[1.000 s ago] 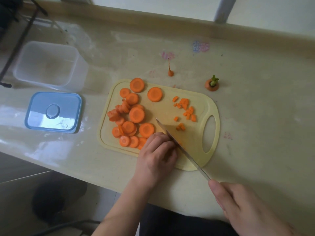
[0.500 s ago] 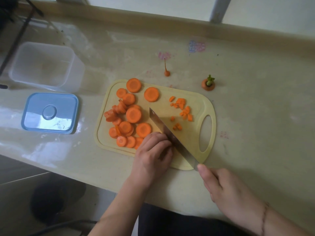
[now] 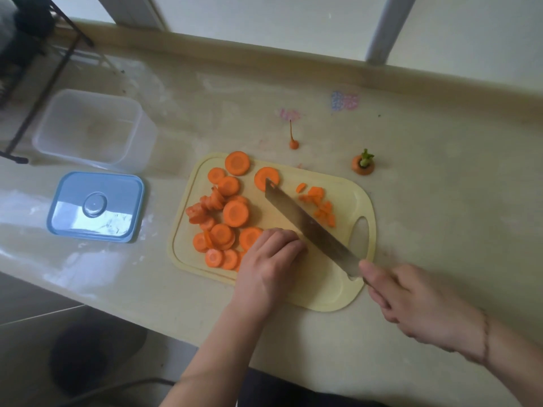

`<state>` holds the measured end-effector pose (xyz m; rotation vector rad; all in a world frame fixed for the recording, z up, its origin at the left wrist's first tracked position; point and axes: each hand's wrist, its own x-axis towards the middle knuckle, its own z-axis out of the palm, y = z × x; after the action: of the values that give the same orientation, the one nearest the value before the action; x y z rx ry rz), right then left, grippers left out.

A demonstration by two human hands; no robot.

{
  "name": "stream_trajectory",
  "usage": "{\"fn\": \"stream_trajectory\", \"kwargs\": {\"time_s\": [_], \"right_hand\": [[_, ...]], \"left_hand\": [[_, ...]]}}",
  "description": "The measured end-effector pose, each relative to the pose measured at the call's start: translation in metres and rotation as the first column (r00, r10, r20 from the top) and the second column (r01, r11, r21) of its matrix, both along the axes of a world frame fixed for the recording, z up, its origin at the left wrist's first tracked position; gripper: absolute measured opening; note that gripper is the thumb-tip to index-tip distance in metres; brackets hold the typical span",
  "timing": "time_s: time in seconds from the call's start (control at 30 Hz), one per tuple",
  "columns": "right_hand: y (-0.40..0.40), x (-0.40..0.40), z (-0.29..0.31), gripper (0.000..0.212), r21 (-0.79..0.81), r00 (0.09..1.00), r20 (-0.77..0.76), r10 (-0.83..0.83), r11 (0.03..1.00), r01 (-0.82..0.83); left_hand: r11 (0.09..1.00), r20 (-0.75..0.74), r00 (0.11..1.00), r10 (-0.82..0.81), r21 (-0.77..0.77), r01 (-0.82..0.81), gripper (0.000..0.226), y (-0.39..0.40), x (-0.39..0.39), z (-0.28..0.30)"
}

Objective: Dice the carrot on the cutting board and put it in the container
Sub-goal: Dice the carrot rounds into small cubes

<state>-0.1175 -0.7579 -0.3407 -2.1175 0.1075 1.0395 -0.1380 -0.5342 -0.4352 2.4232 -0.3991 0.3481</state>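
At upper left the container (image 3: 94,127) stands with no carrot in it, its lid (image 3: 95,207) lying just below on the counter (image 3: 440,201). Nothing has gone in yet. On the board (image 3: 323,292) at centre, most of the carrot is still rounds (image 3: 235,214), heaped on its left half. My left hand (image 3: 269,265) curls over the lower rounds, fingertips down; what it pins is hidden. The knife (image 3: 308,227) slants across the board. Right of the blade lies a small pile of dice (image 3: 318,202), so I judge the dicing barely begun. My right hand (image 3: 411,301) grips the handle at lower right. Two trimmed ends (image 3: 363,164) sit on the pale, glossy counter beyond the board, below a window sill.
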Motion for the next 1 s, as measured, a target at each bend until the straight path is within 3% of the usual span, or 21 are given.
{"fn": "stream_trajectory", "kwargs": {"time_s": [0.1,0.33,0.57,0.63,0.7,0.8,0.87,0.9,0.97,1.0], "right_hand": [[0.001,0.014,0.002,0.059,0.054,0.994,-0.102,-0.048,0.997,0.054],[0.0,0.028,0.0,0.058,0.101,0.983,-0.153,-0.101,0.988,0.117],[-0.002,0.021,0.007,0.063,0.208,0.975,-0.185,-0.127,0.964,0.165],[-0.004,0.016,0.007,0.072,0.211,0.987,-0.1,-0.126,0.967,0.145],[-0.007,0.014,0.008,0.078,0.138,0.994,0.079,-0.078,0.988,0.067],[-0.015,0.01,0.005,0.086,0.006,0.948,0.311,0.072,0.997,-0.078],[-0.019,0.008,0.001,0.076,-0.094,0.906,0.391,0.164,0.986,-0.138],[-0.019,0.007,-0.001,0.076,-0.137,0.89,0.412,0.198,0.979,-0.154],[-0.02,0.004,-0.008,0.081,-0.224,0.849,0.454,0.27,0.957,-0.185],[-0.02,0.003,-0.01,0.08,-0.264,0.825,0.473,0.309,0.943,-0.201]], "left_hand": [[1.0,0.005,1.0,0.021,0.001,-0.021,0.017,-0.002,0.013,0.0],[0.995,0.019,0.995,0.095,-0.027,-0.094,0.016,-0.015,0.042,0.005],[0.961,-0.053,0.981,0.189,-0.195,-0.196,0.016,-0.019,0.043,0.011],[0.962,-0.063,0.987,0.148,-0.222,-0.158,0.018,-0.017,0.039,0.012],[0.966,-0.042,0.99,0.132,-0.221,-0.138,0.021,-0.012,0.034,0.012],[0.911,0.019,0.952,0.305,-0.297,-0.286,0.028,-0.005,0.029,0.023],[0.828,0.101,0.883,0.458,-0.409,-0.383,0.027,-0.002,0.03,0.038],[0.818,0.159,0.871,0.465,-0.453,-0.354,0.024,0.0,0.032,0.048],[0.893,0.237,0.922,0.307,-0.408,-0.192,0.017,0.002,0.038,0.066],[0.947,0.224,0.955,0.195,-0.298,-0.123,0.011,0.002,0.041,0.073]]}}
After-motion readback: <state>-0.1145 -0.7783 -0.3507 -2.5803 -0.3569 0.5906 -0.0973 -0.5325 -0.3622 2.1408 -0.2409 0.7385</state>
